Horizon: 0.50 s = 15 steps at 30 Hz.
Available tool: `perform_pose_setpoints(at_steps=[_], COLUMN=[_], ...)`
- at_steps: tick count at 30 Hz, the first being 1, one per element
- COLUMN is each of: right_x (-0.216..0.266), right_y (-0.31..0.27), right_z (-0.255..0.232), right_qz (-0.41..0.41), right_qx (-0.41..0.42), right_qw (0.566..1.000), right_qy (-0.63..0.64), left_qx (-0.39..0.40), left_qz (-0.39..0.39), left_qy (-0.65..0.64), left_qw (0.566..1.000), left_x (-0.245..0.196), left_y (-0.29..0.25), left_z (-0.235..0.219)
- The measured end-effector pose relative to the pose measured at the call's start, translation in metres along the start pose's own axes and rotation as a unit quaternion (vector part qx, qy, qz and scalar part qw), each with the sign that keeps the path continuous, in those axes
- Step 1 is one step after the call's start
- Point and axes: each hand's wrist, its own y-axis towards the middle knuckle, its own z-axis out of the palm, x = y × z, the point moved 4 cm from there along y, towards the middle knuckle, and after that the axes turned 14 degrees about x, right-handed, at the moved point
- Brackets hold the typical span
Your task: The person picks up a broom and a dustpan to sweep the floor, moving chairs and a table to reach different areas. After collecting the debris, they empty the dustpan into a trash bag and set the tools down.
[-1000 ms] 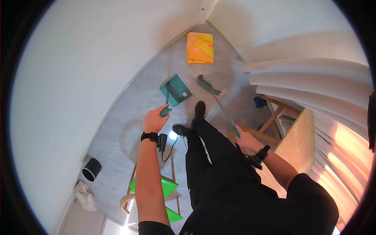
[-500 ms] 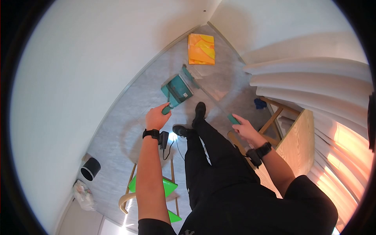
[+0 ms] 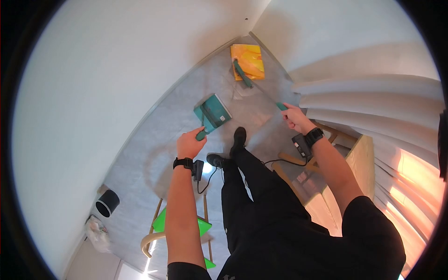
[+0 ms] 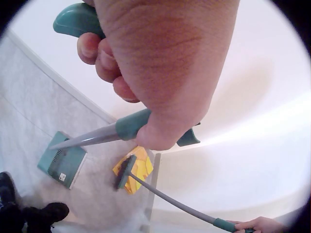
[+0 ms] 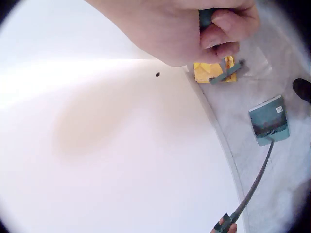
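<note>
My left hand (image 3: 190,143) grips the green handle (image 4: 133,124) of a long-handled dustpan (image 3: 213,114), whose pan lies on the grey floor ahead of my feet. My right hand (image 3: 297,119) holds the green grip of a broom (image 3: 243,74). The broom's head overlaps a folded orange and yellow bag-like sheet (image 3: 254,56) near the room corner. In the left wrist view the broom head (image 4: 125,173) shows dark bristles against that sheet. The right wrist view shows my fingers (image 5: 223,31) curled round the broom grip.
White walls meet behind the orange sheet. A wooden table (image 3: 361,163) and pale curtains (image 3: 364,105) stand to the right. At the lower left are a green-seated chair (image 3: 200,224), a black bin (image 3: 108,203) and a plastic bag (image 3: 97,233). My shoes (image 3: 239,137) are near the dustpan.
My right hand has moved forward and up. The broom head has swung from right of the dustpan, past its far edge, then forward onto the orange sheet. The dustpan has barely moved.
</note>
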Motion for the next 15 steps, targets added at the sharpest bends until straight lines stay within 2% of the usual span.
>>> perform_pose_setpoints(at_steps=[4, 5, 7, 11, 13, 15], right_x=[0.008, 0.005, -0.002, -0.020, -0.032, -0.054], right_y=[0.007, 0.011, 0.019, -0.022, -0.038, -0.055], right_z=[-0.007, -0.011, -0.016, -0.010, -0.011, -0.005], right_qz=[-0.032, -0.032, -0.029, -0.008, 0.030, 0.041], right_qx=[-0.046, -0.045, -0.040, -0.021, 0.019, 0.014], right_qw=[0.995, 0.995, 0.985, 0.995, 0.995, 0.998], right_qy=[-0.080, -0.082, -0.163, -0.102, -0.089, -0.051], left_qx=[-0.002, -0.002, -0.002, 0.004, 0.002, 0.001], left_qz=[0.005, 0.008, 0.008, 0.005, 0.005, 0.004], left_qy=[-0.006, -0.004, -0.005, 0.000, 0.004, 0.008], left_qw=[1.000, 1.000, 1.000, 1.000, 1.000, 1.000], left_x=[0.000, -0.001, 0.000, -0.001, -0.002, 0.000], left_y=[-0.001, -0.001, 0.002, 0.000, 0.000, 0.000], left_z=[0.000, 0.000, 0.000, -0.001, -0.002, -0.001])
